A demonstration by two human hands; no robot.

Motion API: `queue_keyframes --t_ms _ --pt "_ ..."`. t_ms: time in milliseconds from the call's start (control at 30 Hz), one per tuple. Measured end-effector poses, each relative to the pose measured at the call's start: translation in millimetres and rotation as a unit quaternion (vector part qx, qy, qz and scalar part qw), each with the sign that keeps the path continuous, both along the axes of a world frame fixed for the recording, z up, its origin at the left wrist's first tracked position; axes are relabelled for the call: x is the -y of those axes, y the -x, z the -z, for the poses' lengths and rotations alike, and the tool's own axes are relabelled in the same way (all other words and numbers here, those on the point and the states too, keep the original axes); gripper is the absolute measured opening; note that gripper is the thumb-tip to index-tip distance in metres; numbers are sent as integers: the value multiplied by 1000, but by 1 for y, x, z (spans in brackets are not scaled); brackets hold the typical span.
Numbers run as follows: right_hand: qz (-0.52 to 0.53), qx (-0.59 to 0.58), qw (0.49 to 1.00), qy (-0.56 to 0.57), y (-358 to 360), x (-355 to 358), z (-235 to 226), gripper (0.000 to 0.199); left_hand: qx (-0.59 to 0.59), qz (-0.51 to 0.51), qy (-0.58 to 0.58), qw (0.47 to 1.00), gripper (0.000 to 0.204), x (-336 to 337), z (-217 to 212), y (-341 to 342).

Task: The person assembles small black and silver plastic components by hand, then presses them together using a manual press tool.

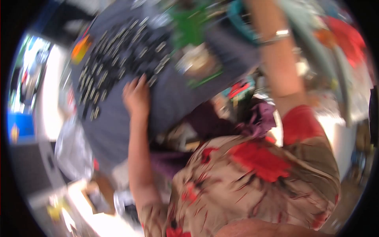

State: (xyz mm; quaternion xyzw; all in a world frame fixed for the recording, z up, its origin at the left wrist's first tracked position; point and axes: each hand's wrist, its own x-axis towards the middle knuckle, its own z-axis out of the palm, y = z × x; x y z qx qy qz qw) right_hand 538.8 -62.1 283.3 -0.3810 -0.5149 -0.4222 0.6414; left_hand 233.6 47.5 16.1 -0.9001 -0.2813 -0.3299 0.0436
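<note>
My left hand (137, 96) rests on a dark grey cloth surface (164, 112), its fingers blurred but slightly apart, with nothing visible in them. Just beyond its fingertips lie several small dark pieces with pale, shiny strips (114, 59), spread in loose rows. One such piece (152, 81) is close beside the fingers. My right forearm (278, 59), wearing a silver bracelet (274, 36), reaches far forward past a teal round rim (241, 23). The right hand itself is cut off by the top edge.
A clear bag with pale contents (197, 61) and a green object (189, 25) lie on the cloth's far right. An orange-yellow item (81, 49) is at the left edge. A translucent plastic bag (73, 150) hangs at left, above a cardboard box (98, 195). Purple fabric (256, 118) bunches near my body.
</note>
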Motion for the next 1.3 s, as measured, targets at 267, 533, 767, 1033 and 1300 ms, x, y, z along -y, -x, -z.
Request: queue_keyframes --t_ms 267,533,767,1033,1300 --pt "-227 -147 962 -23 31 -13 15 17 -50 8 -15 999 34 -12 15 44" --pt "-265 -203 942 24 36 -5 12 17 -21 14 -6 1000 36 -17 22 45" --pt "-223 -109 969 -12 11 -8 5 22 31 8 56 998 30 -9 7 18" --pt "-295 -174 939 19 29 -5 3 23 180 60 287 939 57 65 -34 -58" --pt "-333 -219 916 45 33 2 6 22 142 100 187 967 58 76 -40 -100"
